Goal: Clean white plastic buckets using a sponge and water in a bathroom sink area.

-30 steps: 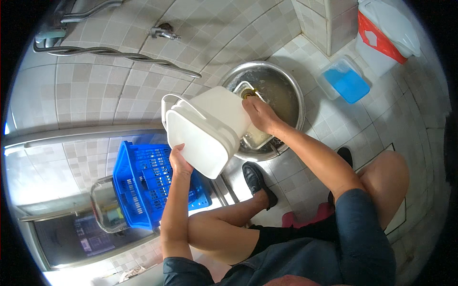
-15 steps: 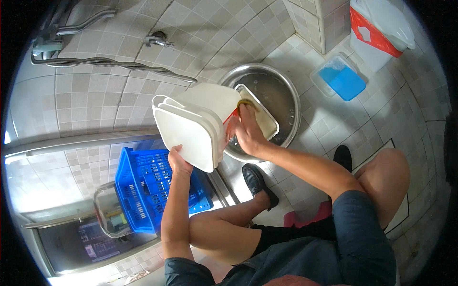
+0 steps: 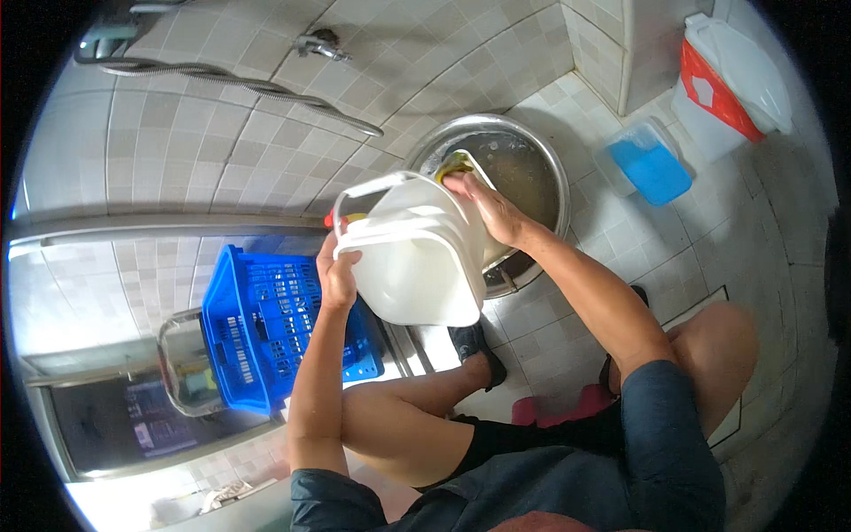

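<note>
A white plastic bucket [image 3: 412, 279] with a carrying handle is tilted over the near left part of a round metal basin [image 3: 560, 191]. My left hand [image 3: 337, 275] grips the bucket's rim on its left side, thumb on the near face. My right hand [image 3: 492, 211] is closed on a yellow-green scrubbing pad [image 3: 455, 165] at the far side of the bucket, and its fingertips are partly hidden. Murky water [image 3: 523, 168] lies in the basin. Behind my right hand, a white-rimmed tray [image 3: 479, 166] shows in part.
A blue plastic basket [image 3: 266, 328] stands at the left. On the tiled floor to the right are a clear container with a blue part [image 3: 651, 171] and a white bin with a red band [image 3: 722, 97]. A tap [image 3: 321, 44] and a metal hose [image 3: 239, 84] are on the wall.
The bucket has turned and shifted right, and its handle has swung up to the far side. My right hand has moved slightly farther and right with the scrubbing pad. The view has shifted a little.
</note>
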A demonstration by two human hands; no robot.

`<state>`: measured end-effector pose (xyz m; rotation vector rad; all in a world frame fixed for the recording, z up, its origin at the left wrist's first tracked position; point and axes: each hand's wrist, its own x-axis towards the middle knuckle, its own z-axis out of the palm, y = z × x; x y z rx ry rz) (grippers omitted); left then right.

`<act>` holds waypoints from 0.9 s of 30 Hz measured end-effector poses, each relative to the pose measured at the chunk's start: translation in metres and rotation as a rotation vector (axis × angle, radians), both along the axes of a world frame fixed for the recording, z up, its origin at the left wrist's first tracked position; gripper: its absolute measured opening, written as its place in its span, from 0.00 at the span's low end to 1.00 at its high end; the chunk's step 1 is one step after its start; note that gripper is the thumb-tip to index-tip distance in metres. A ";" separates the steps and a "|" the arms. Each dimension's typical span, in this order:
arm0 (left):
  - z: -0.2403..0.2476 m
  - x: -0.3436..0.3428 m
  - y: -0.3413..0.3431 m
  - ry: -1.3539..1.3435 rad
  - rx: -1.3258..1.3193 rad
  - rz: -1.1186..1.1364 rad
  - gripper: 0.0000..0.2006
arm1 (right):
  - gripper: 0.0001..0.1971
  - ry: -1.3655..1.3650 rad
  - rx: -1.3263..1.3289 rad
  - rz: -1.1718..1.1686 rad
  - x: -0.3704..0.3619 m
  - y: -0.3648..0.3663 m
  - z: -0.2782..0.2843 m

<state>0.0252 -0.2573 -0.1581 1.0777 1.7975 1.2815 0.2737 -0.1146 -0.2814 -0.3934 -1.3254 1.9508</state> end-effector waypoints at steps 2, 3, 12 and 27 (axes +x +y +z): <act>0.004 0.011 0.001 0.201 -0.028 -0.211 0.24 | 0.43 -0.068 -0.018 0.153 0.003 -0.002 -0.002; 0.008 0.015 0.000 0.332 -0.044 -0.296 0.22 | 0.45 -0.126 -0.040 0.299 0.002 -0.006 0.010; 0.020 0.040 0.007 1.015 0.252 -0.664 0.15 | 0.43 0.007 0.100 0.408 0.005 -0.028 0.047; 0.036 0.109 -0.007 1.421 0.577 -1.098 0.09 | 0.32 -0.280 0.829 0.113 0.011 -0.035 0.083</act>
